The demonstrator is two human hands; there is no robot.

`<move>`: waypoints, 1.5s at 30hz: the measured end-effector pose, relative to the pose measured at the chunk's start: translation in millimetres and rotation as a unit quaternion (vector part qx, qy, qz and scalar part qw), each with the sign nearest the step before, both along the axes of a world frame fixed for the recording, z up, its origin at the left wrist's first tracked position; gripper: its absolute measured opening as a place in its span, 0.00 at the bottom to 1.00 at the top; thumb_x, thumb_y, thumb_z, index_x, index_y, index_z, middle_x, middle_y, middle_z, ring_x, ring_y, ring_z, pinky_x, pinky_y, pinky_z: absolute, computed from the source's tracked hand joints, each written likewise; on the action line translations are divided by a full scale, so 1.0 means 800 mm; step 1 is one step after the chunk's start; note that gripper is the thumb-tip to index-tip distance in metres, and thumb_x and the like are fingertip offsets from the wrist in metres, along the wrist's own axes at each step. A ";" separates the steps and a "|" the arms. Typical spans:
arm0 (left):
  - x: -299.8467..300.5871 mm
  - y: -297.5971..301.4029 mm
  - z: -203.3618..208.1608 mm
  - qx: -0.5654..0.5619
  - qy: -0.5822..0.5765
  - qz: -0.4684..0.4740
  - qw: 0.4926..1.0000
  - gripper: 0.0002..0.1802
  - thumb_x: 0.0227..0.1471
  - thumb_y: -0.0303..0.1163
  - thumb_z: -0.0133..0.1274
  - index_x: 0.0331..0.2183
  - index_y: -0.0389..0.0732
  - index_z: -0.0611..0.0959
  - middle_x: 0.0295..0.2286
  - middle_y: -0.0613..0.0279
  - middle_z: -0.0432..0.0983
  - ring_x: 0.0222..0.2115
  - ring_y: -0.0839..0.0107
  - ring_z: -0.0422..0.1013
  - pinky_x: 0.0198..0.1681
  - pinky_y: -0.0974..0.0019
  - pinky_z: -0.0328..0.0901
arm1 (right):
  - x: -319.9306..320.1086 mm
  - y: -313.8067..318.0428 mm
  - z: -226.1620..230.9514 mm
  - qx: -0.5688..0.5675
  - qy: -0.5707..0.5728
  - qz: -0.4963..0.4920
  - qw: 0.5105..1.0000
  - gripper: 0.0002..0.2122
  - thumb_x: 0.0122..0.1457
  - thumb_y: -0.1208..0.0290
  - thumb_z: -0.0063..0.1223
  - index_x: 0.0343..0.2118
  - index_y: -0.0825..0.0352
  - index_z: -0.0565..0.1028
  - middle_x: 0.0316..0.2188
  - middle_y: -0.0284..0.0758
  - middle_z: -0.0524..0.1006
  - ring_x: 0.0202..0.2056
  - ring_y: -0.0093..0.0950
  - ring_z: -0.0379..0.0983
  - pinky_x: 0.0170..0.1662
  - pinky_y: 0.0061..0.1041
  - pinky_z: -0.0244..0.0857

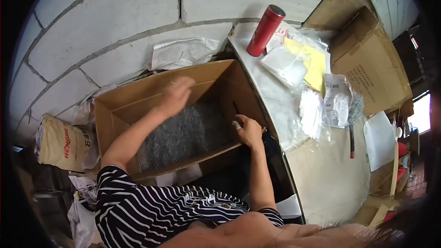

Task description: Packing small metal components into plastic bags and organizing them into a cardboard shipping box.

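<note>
A large open cardboard box (156, 86) stands in front of me. In its bottom lies a crinkled heap of clear plastic packets (172, 131); what they contain is too small to tell. My left hand (177, 97) is raised over the box toward its far wall, and motion smears its fingers. My right hand (249, 131), with a pale band on one finger, is at the box's near right corner, its fingers curled together. A thin dark line shows just beyond those fingers; I cannot tell whether it is a held tool or a slot in the cardboard.
To the right, a table (317, 170) carries a red flask (266, 30), plastic bags, a yellow sheet (314, 64), papers and a wire-mesh scrubber (356, 108) with a dark handle. A brown carton (372, 64) stands beyond. A paper sack (69, 142) sits left, and a block wall rises behind.
</note>
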State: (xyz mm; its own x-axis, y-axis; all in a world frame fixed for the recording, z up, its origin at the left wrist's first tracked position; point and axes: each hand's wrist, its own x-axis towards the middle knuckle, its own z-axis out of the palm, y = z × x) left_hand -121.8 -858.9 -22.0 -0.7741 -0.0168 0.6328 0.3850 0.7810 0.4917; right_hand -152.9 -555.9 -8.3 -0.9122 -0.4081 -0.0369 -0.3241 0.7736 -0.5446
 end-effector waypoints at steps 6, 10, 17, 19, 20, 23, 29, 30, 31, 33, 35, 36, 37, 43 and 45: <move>0.037 -0.075 0.071 0.123 0.086 0.176 0.973 0.12 0.50 0.20 0.52 0.40 0.34 0.78 0.36 0.53 0.74 0.40 0.60 0.72 0.46 0.65 0.66 | 0.002 0.006 -0.014 -0.013 0.023 0.017 0.999 0.16 0.54 0.61 0.55 0.44 0.62 0.78 0.36 0.46 0.79 0.41 0.44 0.75 0.45 0.37 0.68; 0.124 -0.117 0.069 0.124 0.058 0.195 0.971 0.06 0.50 0.18 0.52 0.34 0.31 0.80 0.31 0.57 0.75 0.36 0.69 0.73 0.42 0.70 0.66 | 0.000 0.008 -0.019 -0.017 0.011 0.004 1.000 0.16 0.54 0.60 0.56 0.43 0.63 0.78 0.35 0.45 0.80 0.39 0.42 0.77 0.43 0.35 0.68; 0.375 -0.183 -0.007 0.239 0.052 0.374 0.895 0.05 0.53 0.22 0.53 0.34 0.32 0.80 0.30 0.60 0.78 0.32 0.74 0.74 0.39 0.71 0.67 | -0.014 0.026 -0.055 -0.022 0.050 0.054 0.997 0.15 0.55 0.65 0.57 0.42 0.69 0.79 0.33 0.43 0.81 0.36 0.34 0.79 0.41 0.29 0.69; 0.458 -0.189 -0.034 0.309 0.059 0.439 0.842 0.05 0.54 0.21 0.52 0.33 0.32 0.81 0.31 0.61 0.78 0.33 0.77 0.74 0.39 0.73 0.68 | -0.013 0.028 -0.051 -0.013 0.064 0.066 0.996 0.14 0.54 0.66 0.57 0.41 0.70 0.79 0.33 0.43 0.81 0.35 0.32 0.79 0.41 0.29 0.69; 0.506 -0.179 -0.043 0.306 0.064 0.458 0.832 0.05 0.54 0.21 0.52 0.33 0.32 0.81 0.31 0.61 0.78 0.33 0.77 0.74 0.39 0.73 0.68 | -0.015 0.021 -0.053 -0.014 0.067 0.078 0.995 0.14 0.54 0.67 0.57 0.41 0.70 0.79 0.32 0.43 0.81 0.35 0.32 0.79 0.40 0.29 0.69; 0.572 -0.141 -0.084 0.344 0.105 0.522 0.773 0.06 0.54 0.25 0.52 0.33 0.33 0.81 0.25 0.64 0.78 0.27 0.80 0.72 0.33 0.72 0.66 | -0.025 0.023 -0.062 -0.006 0.063 0.093 0.994 0.13 0.55 0.70 0.56 0.40 0.72 0.79 0.29 0.42 0.81 0.30 0.29 0.79 0.35 0.27 0.70; 0.552 -0.088 -0.074 0.195 0.015 0.561 0.804 0.06 0.51 0.24 0.52 0.33 0.35 0.80 0.27 0.57 0.77 0.30 0.61 0.75 0.34 0.66 0.67 | -0.043 0.034 -0.079 -0.028 0.007 0.102 0.994 0.13 0.57 0.73 0.54 0.42 0.76 0.77 0.28 0.40 0.80 0.26 0.27 0.78 0.30 0.24 0.71; 0.550 -0.089 -0.060 0.178 -0.019 0.553 0.814 0.07 0.50 0.24 0.51 0.33 0.35 0.80 0.29 0.55 0.77 0.33 0.56 0.74 0.36 0.64 0.67 | -0.047 0.029 -0.080 -0.021 0.009 0.118 0.993 0.13 0.57 0.73 0.54 0.42 0.77 0.76 0.27 0.40 0.80 0.26 0.27 0.78 0.30 0.24 0.71; 0.544 -0.093 -0.044 0.160 -0.053 0.543 0.823 0.07 0.49 0.24 0.51 0.34 0.36 0.80 0.32 0.53 0.76 0.35 0.52 0.73 0.39 0.62 0.67 | -0.051 0.027 -0.082 -0.023 0.014 0.123 0.992 0.13 0.57 0.73 0.54 0.42 0.77 0.76 0.27 0.40 0.80 0.26 0.27 0.78 0.30 0.24 0.71; 0.513 -0.111 -0.017 0.175 -0.016 0.503 0.846 0.09 0.48 0.24 0.51 0.35 0.36 0.79 0.35 0.52 0.75 0.37 0.51 0.72 0.41 0.61 0.66 | -0.046 0.030 -0.087 -0.026 -0.033 0.113 0.993 0.13 0.57 0.74 0.53 0.42 0.76 0.76 0.27 0.40 0.80 0.26 0.27 0.78 0.30 0.25 0.71; 0.490 -0.157 -0.015 0.190 0.008 0.460 0.867 0.12 0.48 0.24 0.52 0.38 0.35 0.77 0.40 0.51 0.73 0.41 0.52 0.71 0.45 0.61 0.65 | -0.041 0.031 -0.085 -0.022 -0.034 0.105 0.994 0.13 0.57 0.74 0.53 0.41 0.76 0.77 0.27 0.40 0.80 0.26 0.27 0.78 0.30 0.25 0.71; 0.477 -0.189 -0.019 0.189 0.003 0.454 0.871 0.14 0.49 0.23 0.52 0.40 0.34 0.76 0.42 0.51 0.72 0.43 0.53 0.70 0.46 0.62 0.65 | -0.034 0.031 -0.079 -0.022 -0.035 0.100 0.994 0.12 0.57 0.74 0.53 0.41 0.76 0.77 0.27 0.41 0.80 0.27 0.27 0.78 0.30 0.25 0.71; 0.460 -0.216 -0.012 0.155 0.007 0.483 0.862 0.15 0.48 0.24 0.53 0.41 0.34 0.76 0.43 0.50 0.72 0.44 0.52 0.70 0.48 0.61 0.64 | -0.026 0.027 -0.069 -0.016 -0.035 0.092 0.995 0.13 0.56 0.74 0.53 0.41 0.76 0.77 0.28 0.42 0.80 0.28 0.28 0.79 0.31 0.26 0.71; 0.331 -0.388 -0.025 0.058 -0.089 0.539 0.836 0.20 0.42 0.24 0.51 0.42 0.35 0.77 0.44 0.48 0.71 0.46 0.48 0.68 0.48 0.55 0.65 | -0.012 0.029 -0.055 0.019 0.011 0.070 0.997 0.14 0.56 0.72 0.54 0.43 0.74 0.77 0.32 0.43 0.81 0.30 0.30 0.80 0.34 0.28 0.72; 0.298 -0.421 -0.046 0.033 -0.143 0.539 0.829 0.21 0.42 0.23 0.50 0.43 0.36 0.77 0.45 0.49 0.71 0.47 0.48 0.68 0.49 0.54 0.65 | -0.003 0.017 -0.045 0.011 -0.003 0.035 0.999 0.13 0.55 0.69 0.55 0.41 0.69 0.79 0.32 0.43 0.81 0.32 0.34 0.79 0.37 0.30 0.71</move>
State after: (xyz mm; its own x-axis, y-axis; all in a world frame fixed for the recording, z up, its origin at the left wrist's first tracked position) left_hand 116.6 -1195.9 -58.7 -0.4047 -0.8240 0.3965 -0.6594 0.5634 0.4978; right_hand -155.1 -542.6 -44.1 -0.8808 -0.4704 -0.0533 -0.3745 0.7612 -0.5295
